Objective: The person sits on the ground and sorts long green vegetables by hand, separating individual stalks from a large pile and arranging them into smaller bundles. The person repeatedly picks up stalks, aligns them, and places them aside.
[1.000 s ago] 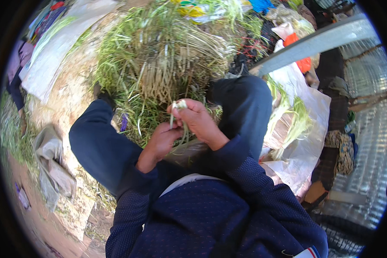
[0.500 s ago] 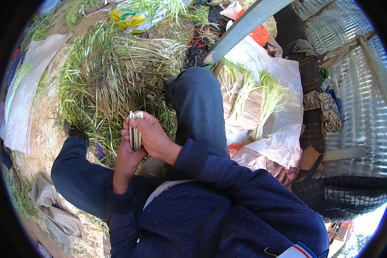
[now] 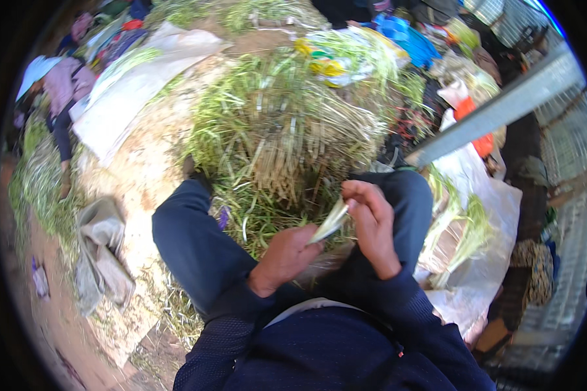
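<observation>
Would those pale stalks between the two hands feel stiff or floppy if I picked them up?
The pale stalks would probably feel fairly stiff over this stretch, since they run straight out from the left hand. They look slim, so they're likely light.

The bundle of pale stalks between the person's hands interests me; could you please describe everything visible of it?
The bundle of pale stalks is slim and whitish to light green, and looks like fresh plant matter. It slants upward to the right in the picture, between the person's legs. The left hand grips its lower end, hiding that part. Its upper end reaches the fingers of the right hand. Blur hides the number of stalks.
</observation>
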### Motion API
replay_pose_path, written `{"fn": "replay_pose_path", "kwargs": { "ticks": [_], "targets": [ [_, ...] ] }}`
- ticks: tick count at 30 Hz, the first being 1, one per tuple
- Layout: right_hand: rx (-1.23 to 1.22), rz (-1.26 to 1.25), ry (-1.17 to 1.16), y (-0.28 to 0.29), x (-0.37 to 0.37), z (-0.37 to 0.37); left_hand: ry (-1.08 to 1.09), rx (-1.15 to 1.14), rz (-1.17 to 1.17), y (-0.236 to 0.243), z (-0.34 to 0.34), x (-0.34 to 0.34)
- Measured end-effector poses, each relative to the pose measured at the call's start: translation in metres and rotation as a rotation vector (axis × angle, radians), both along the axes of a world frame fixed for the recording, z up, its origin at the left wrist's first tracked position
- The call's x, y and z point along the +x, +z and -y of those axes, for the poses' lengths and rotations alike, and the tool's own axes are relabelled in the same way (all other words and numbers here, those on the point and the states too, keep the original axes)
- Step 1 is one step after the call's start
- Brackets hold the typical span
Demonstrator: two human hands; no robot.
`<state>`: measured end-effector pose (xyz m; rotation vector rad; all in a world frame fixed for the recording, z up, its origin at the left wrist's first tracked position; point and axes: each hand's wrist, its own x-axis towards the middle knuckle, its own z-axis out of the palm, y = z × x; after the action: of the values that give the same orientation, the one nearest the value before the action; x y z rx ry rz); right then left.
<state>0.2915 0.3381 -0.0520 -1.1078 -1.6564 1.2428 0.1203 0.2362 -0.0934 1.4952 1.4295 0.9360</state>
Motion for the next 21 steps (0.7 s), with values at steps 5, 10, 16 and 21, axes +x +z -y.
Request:
{"fn": "replay_pose_path", "kwargs": {
  "ticks": [5, 10, 16, 21],
  "targets": [
    [0.675, 0.522, 0.466, 0.047, 0.0, 0.01, -0.156, 0.065, -0.088, -0.015, 0.005, -0.003],
    [0.681, 0.496, 0.645, 0.068, -0.008, 0.031, -0.105, 0.076, -0.153, -0.036, 0.01, 0.008],
    [0.516, 0.747, 0.745, 0.04, -0.002, 0.038, -0.208, 0.051, 0.009, -0.029, 0.01, 0.003],
    [0.438, 0.766, 0.82, 0.023, 0.017, 0.037, -0.348, -0.315, 0.198, -0.007, 0.006, -0.01]
  ]
}}
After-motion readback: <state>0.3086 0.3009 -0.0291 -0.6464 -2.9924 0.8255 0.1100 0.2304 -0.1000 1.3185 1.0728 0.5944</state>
